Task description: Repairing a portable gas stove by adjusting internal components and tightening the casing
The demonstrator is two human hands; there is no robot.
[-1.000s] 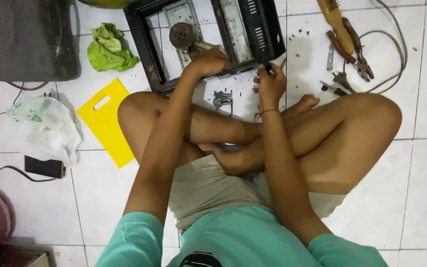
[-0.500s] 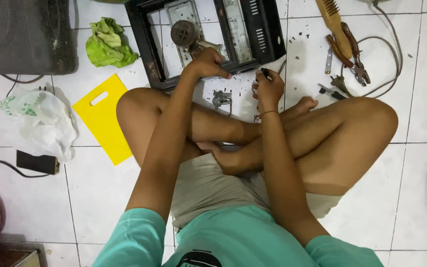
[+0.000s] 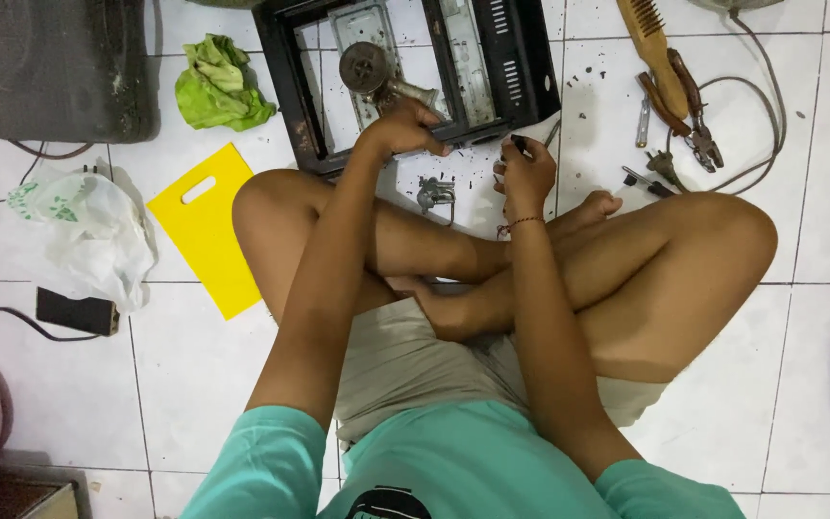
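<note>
I sit cross-legged on a white tiled floor. A black metal stove frame (image 3: 292, 96) lies upside down in front of my knees. My left hand (image 3: 402, 127) grips a grey metal burner part (image 3: 383, 79) with a round head inside the frame. My right hand (image 3: 526, 171) is closed on a small dark tool (image 3: 519, 144), held just off the frame's near right corner. A small metal bracket (image 3: 436, 192) lies on the tiles between my hands.
Pliers (image 3: 694, 125), a wire brush (image 3: 653, 43) and a cable lie at the upper right. A green rag (image 3: 218, 85), a yellow plastic sheet (image 3: 206, 226), a white plastic bag (image 3: 88, 231), a black phone (image 3: 76, 312) and a dark appliance (image 3: 50, 67) are on the left.
The view has shifted slightly. My right hand has edged a little closer to the frame's corner; my left hand stays on the burner part.
</note>
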